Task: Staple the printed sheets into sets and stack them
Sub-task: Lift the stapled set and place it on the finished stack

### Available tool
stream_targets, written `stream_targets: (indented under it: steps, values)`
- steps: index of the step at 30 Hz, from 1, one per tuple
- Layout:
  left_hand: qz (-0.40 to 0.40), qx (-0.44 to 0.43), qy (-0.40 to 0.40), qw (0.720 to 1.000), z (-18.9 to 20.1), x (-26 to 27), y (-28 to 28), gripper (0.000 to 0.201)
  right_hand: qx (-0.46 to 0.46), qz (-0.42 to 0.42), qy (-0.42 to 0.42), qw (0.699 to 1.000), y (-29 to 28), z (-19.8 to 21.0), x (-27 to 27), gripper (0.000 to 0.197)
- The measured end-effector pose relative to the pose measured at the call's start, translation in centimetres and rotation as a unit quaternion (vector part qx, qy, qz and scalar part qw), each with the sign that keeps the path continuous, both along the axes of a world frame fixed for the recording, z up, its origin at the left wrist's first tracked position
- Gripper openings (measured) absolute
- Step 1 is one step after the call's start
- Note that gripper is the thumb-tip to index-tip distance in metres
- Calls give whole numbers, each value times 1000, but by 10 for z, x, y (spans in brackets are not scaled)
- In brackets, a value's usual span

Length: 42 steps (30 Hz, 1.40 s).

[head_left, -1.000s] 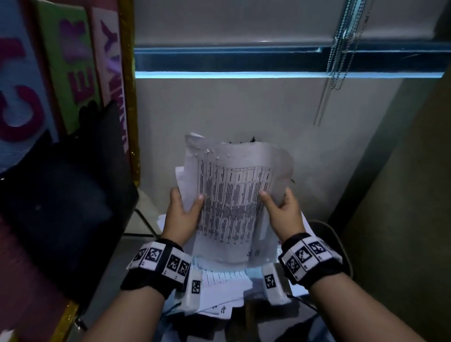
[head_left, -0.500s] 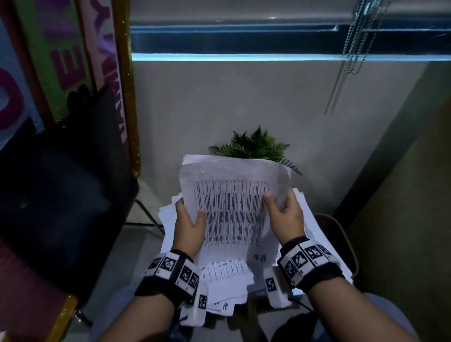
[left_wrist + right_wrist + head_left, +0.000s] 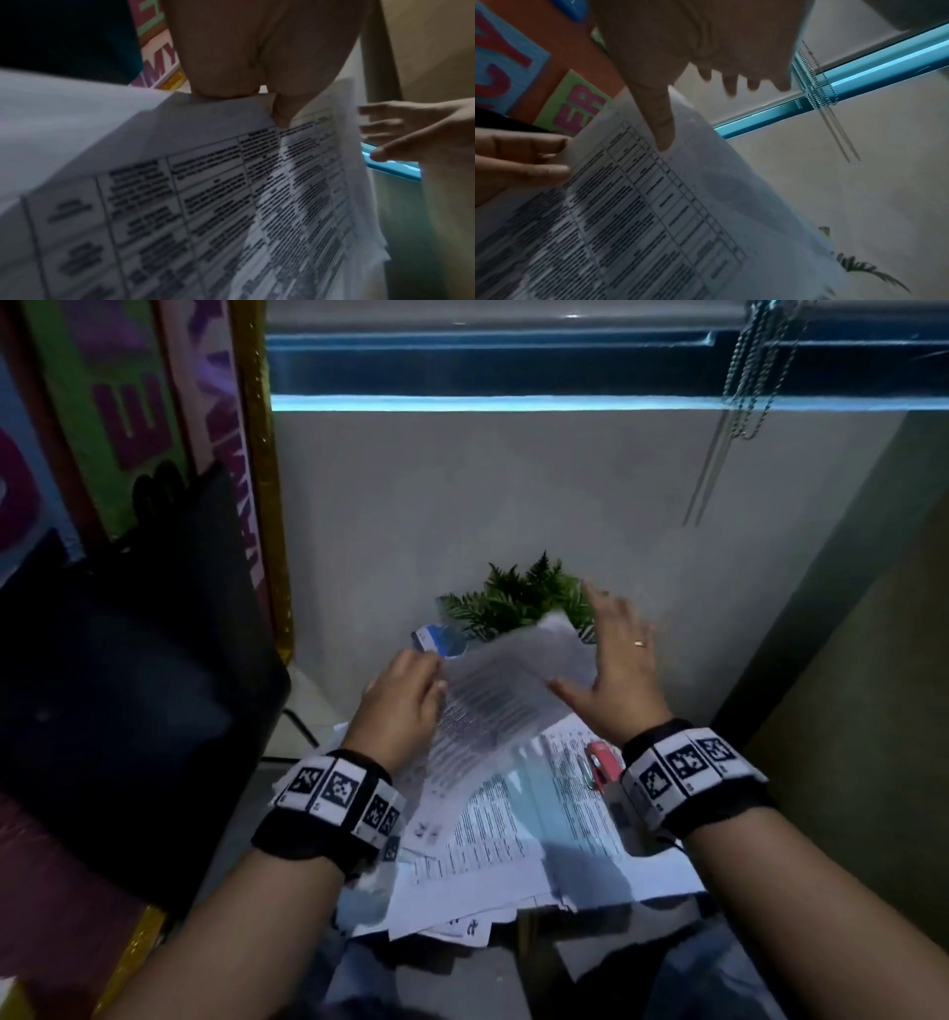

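Left hand (image 3: 405,706) pinches the near-left edge of a printed set (image 3: 506,690), thumb on top, fingers under; the left wrist view shows thumb (image 3: 281,113) pressed on the table print. Right hand (image 3: 616,670) is wide, fingers spread and straight, palm at the set's right edge, thumb touching the paper, gripping nothing. The set hangs tilted between both hands, above the loose sheet pile (image 3: 513,829) spread on the desk just below the wrists.

Red stapler (image 3: 601,765) lies on the pile, just inside the right wrist, untouched.

Beyond the fingertips: fern plant (image 3: 524,600) against the wall and a blue object (image 3: 436,636), blurred, can't identify it. Dark chair back (image 3: 128,670) well to the left of the left hand.

Step, as a guess: squaring up or laying down one set; can't see if it's stapled yet. Next move likely needs the right hand to drop back to the stapler while the left keeps the corner aligned.

Containers: none visible; the plant's pot is hidden behind the paper.
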<state>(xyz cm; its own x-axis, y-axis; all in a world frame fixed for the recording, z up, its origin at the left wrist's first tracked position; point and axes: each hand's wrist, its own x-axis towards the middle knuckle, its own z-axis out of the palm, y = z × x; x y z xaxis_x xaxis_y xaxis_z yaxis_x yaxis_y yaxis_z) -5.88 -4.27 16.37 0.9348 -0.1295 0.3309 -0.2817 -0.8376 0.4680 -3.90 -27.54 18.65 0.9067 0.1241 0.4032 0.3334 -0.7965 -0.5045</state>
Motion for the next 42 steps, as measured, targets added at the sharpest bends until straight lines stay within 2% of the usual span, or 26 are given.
stream_targets:
  steps: [1, 3, 5, 7, 8, 10, 12, 13, 15, 16, 18, 21, 23, 25, 27, 29, 32, 34, 35, 37, 40, 42]
  values:
    - [-16, 18, -8, 1000, 3, -1, -3, 35, 12, 33, 40, 999, 3, 0, 0, 83]
    - [-27, 21, -19, 999, 4, -6, -8, 33, 82, 77, 100, 989, 9, -8, -2, 45]
    - [25, 22, -37, 999, 0, -11, -5, 26, 194, 60, 128, 971, 7, -18, -5, 18]
    - [134, 24, -69, 988, -9, -15, 9, 30, 306, 18, 146, 941, -3, -26, -7, 13]
    - [194, 8, -80, 978, -15, -17, 19, 41, 352, 8, 157, 923, -10, -29, -9, 13]
    - [280, -105, -70, 952, -26, -20, 40, 80, 396, -1, 178, 901, -24, -36, -8, 18]
    - [284, -258, -31, 923, -37, -19, 61, 110, 410, -2, 186, 893, -32, -42, -7, 23]
    - [252, -330, 5, 910, -41, -19, 67, 115, 424, 4, 187, 886, -34, -45, -7, 26]
    - [174, -441, 63, 878, -48, -19, 70, 112, 453, 17, 191, 871, -35, -48, -7, 29]
    - [158, -465, 76, 868, -53, -18, 70, 108, 463, 22, 193, 865, -35, -50, -8, 29]
    - [169, -476, 89, 858, -65, -19, 66, 98, 471, 16, 195, 860, -33, -58, -12, 31]
    - [189, -481, 110, 849, -93, -19, 58, 77, 443, -29, 210, 871, -27, -84, -16, 38]
    - [192, -470, 105, 855, -102, -19, 48, 53, 434, -70, 206, 875, -20, -100, -17, 39]
    - [201, -459, 71, 863, -100, -16, 39, 39, 452, -125, 164, 868, -14, -104, -14, 31]
    - [209, -485, 44, 848, -93, -11, 38, 36, 482, -143, 151, 851, -14, -105, -6, 30]
    - [214, -491, 52, 843, -92, -4, 43, 38, 473, -125, 184, 853, -15, -109, 2, 33]
    - [224, -439, 84, 866, -97, 0, 44, 36, 419, -105, 213, 876, -11, -111, 4, 21]
    - [232, -427, 81, 870, -99, 0, 43, 34, 403, -132, 218, 879, -10, -113, 2, 42]
    - [228, -438, 75, 866, -99, 0, 42, 34, 405, -138, 215, 878, -9, -112, 1, 45]
    - [224, -451, 73, 861, -97, -2, 40, 36, 386, -141, 206, 888, -10, -115, 2, 41]
    - [223, -453, 106, 857, -97, -5, 38, 41, 380, -139, 229, 886, -9, -117, 1, 52]
    - [212, -446, 123, 861, -97, -4, 36, 41, 378, -138, 229, 886, -10, -117, 3, 44]
